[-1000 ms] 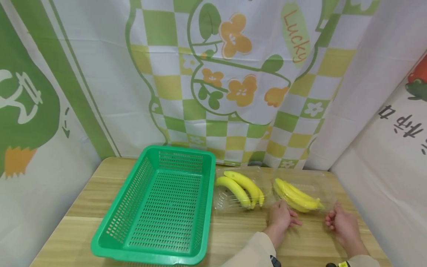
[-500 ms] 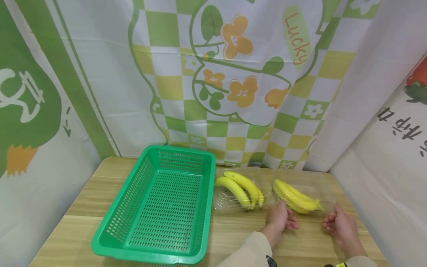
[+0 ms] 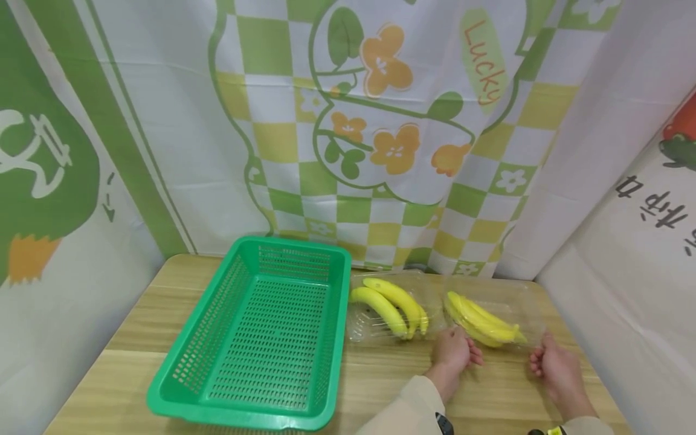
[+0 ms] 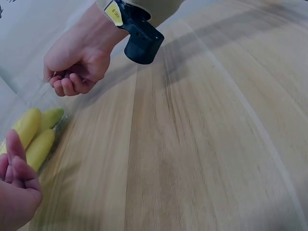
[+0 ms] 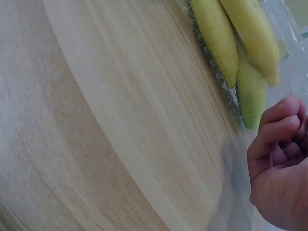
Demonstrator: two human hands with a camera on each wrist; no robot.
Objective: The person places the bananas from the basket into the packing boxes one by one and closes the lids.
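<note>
Inside a clear plastic box [image 3: 522, 299] at the right of the table lies a bunch of yellow bananas [image 3: 481, 317], with greenish ends in the wrist views. My left hand [image 3: 454, 356] is at the box's near left corner, thumb side against the edge and fingers curled towards the front. At the near right corner my right hand [image 3: 557, 365] pinches the edge between thumb and forefinger, its other fingers folded in. The left wrist view shows this right hand [image 4: 77, 67] at the plastic, beyond the bananas [image 4: 36, 137]. The left hand's contact with the plastic is partly hidden.
A second clear box [image 3: 361, 332] with several bananas [image 3: 388, 305] stands left of my left hand. Beside it is a large green basket [image 3: 341, 314] with slotted sides. Printed curtains [image 3: 370, 199] hang behind and beside the wooden table [image 3: 380, 380].
My left hand has shifted slightly to the left and its fingers have drawn in a little. The right hand stays at its corner; boxes and basket stand as before.
</note>
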